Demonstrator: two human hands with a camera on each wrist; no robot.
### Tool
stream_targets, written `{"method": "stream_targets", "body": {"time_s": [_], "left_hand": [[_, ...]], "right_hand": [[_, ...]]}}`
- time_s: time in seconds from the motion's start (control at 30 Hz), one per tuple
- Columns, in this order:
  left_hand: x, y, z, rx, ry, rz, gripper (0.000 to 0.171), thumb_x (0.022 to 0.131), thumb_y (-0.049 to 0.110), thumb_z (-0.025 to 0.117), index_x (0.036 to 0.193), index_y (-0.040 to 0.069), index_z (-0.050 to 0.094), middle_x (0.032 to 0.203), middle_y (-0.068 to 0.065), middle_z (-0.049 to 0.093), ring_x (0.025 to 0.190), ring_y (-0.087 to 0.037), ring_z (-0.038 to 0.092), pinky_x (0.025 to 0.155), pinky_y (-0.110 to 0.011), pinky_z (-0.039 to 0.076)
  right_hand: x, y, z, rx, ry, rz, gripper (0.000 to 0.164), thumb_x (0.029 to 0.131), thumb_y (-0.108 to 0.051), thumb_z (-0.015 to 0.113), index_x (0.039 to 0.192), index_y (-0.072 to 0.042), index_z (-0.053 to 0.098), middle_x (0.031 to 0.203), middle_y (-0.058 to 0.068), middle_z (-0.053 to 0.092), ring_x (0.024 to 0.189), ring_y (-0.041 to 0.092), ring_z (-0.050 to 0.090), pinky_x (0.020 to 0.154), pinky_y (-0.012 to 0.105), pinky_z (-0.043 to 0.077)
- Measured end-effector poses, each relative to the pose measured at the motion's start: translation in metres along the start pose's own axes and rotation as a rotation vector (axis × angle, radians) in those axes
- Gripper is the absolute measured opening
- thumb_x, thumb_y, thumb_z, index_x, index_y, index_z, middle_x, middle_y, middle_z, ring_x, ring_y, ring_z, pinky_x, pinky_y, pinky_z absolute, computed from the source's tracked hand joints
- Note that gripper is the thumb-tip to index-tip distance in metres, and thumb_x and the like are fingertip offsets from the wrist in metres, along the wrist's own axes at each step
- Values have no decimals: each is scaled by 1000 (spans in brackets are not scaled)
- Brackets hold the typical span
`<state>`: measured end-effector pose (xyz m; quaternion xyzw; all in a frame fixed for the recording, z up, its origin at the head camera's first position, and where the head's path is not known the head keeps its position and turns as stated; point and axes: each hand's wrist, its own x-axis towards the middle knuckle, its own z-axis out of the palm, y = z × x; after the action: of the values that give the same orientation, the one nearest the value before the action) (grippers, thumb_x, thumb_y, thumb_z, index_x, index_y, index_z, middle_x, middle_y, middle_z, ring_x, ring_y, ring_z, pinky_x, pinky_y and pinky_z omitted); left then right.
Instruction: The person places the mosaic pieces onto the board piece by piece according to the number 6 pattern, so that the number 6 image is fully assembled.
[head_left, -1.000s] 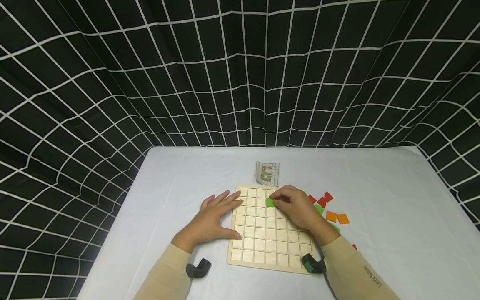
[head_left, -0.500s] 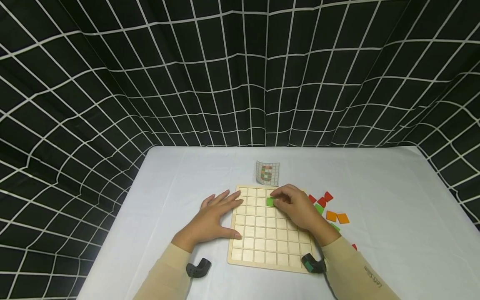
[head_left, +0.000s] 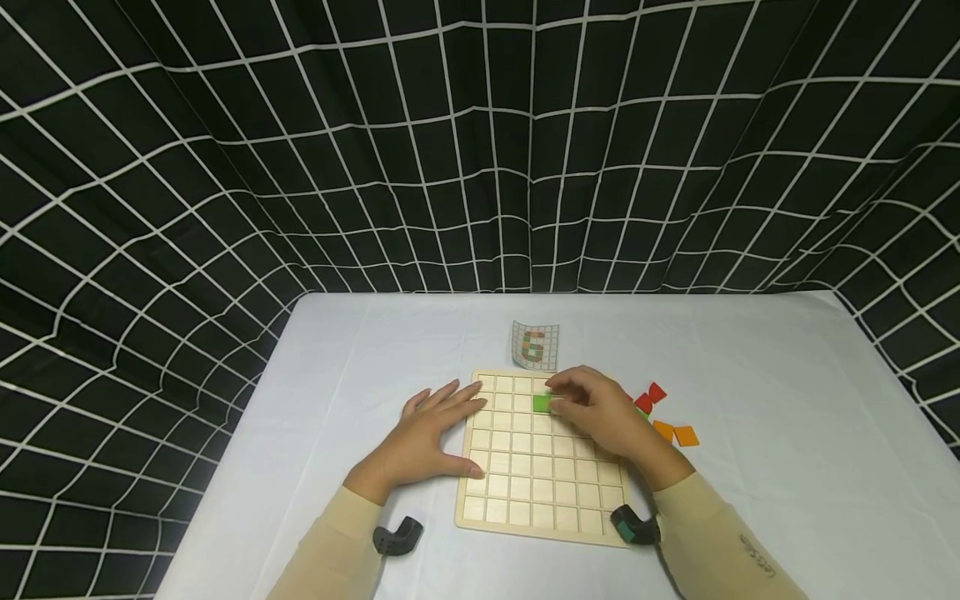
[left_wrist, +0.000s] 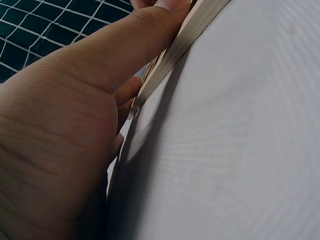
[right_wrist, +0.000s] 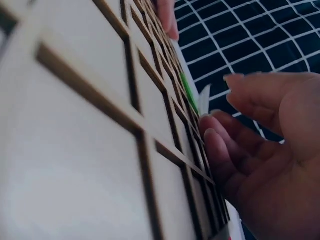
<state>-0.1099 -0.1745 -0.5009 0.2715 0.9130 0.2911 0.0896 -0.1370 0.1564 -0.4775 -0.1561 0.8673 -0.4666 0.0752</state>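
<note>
"Board (head_left: pixel 519 468) on the desk (head_left: pixel 787 433), probably stiff; touched along the left edge by the left grip (head_left: pixel 422 444), fingers spread."

"And the right grip (head_left: pixel 597 414)?"

"Half-curled, thumb apart from forefinger, without a visible pinch. Touching the green tile (head_left: pixel 541 404) or not, cannot tell."

"Where, exactly?"

"Fourth cell from the left, second row from the far edge. Likely light, hard, slightly slick: best taken by opposite edges. Beyond, the card (head_left: pixel 536 346), probably bendy."

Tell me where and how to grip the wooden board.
Take the wooden board by its left and right rims, probably coming low from both sides: it lies flat, wide and thin, and the left hand rests across its left rim. Keep it level; the green tile sits on top.
</note>
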Motion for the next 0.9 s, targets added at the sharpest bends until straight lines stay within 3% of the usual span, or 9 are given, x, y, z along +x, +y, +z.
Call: {"method": "stream_targets", "body": {"time_s": [0.37,0.67,0.9], "left_hand": [[0,-1,1,-11,9,8,107,78,68,89,166,22,49,177,9,27,164,-26,16,128,-60,4],[0,-2,2,-10,7,11,106,79,68,89,166,22,49,177,10,26,164,-26,16,128,-60,4],[0,-3,2,-12,10,12,107,78,69,88,166,22,50,177,9,27,165,-26,16,128,-61,4]], "right_hand": [[-3,0,-23,73,-37,4,33,103,-19,78,134,-8,72,117,4,74,104,23,69,96,50,55],[-6,-1,-46,52,1,25,41,107,-26,74,141,-3,68,120,6,73,105,26,68,92,48,54],[-10,-2,-65,111,13,73,46,111,-32,67,147,-3,63,121,15,70,96,36,67,82,48,57]]}}
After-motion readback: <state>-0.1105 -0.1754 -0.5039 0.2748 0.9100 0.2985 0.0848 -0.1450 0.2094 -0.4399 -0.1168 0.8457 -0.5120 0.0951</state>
